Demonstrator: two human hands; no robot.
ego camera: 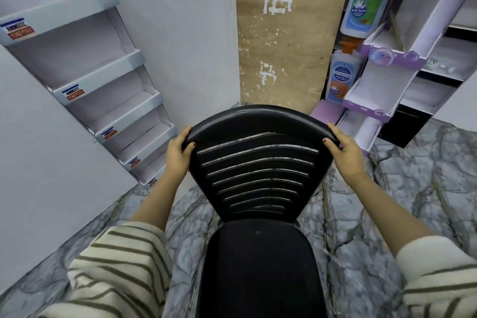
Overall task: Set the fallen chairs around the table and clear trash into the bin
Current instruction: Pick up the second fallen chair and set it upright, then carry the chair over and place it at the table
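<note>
I look down at a black plastic chair (260, 188) filling the centre and lower middle of the frame, its slatted backrest toward the top and its seat running down to the bottom edge. My left hand (178, 155) is clamped on the left end of the backrest's curved top rail, thumb on the near face and fingers wrapped over the far side. My right hand (344, 153) is clamped the same way on the right end of the rail. Both forearms reach up from the lower corners, in cream sleeves with olive stripes (118, 271).

The chair stands over a grey marbled floor (387, 214). In the upper left is a white cardboard display stand (103, 85) with stepped shelves and small red and blue labels. In the upper right is a purple and white display stand (382, 80) printed with lotion bottles. Between them, top centre, is a bare tan wall (286, 33) with white paint marks.
</note>
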